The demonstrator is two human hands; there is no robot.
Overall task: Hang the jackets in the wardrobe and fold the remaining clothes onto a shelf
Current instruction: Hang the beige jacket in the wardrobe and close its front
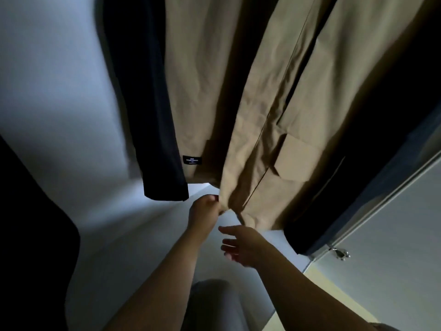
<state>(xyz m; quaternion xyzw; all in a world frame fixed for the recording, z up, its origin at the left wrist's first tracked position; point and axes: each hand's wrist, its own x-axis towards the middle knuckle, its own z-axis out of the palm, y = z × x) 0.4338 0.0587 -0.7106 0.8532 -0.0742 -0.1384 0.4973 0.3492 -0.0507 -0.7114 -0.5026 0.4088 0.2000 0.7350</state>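
Observation:
A tan jacket (238, 96) hangs inside the wardrobe, its front open along the zip and a flap pocket low on its right side. A small black label sits near its lower left hem. My left hand (204, 215) pinches the jacket's bottom hem at the front edge. My right hand (241, 244) hovers just below the hem with fingers spread and holds nothing. A dark navy garment (152, 120) hangs to the left of the tan jacket. Another dark garment (372, 144) hangs to its right.
The white wardrobe floor (133, 235) lies beneath the hanging clothes. The white wardrobe door (391, 230) with a metal hinge (341, 253) stands open at the right. A dark shape (28, 235) fills the lower left. My grey trouser leg (212, 304) shows at the bottom.

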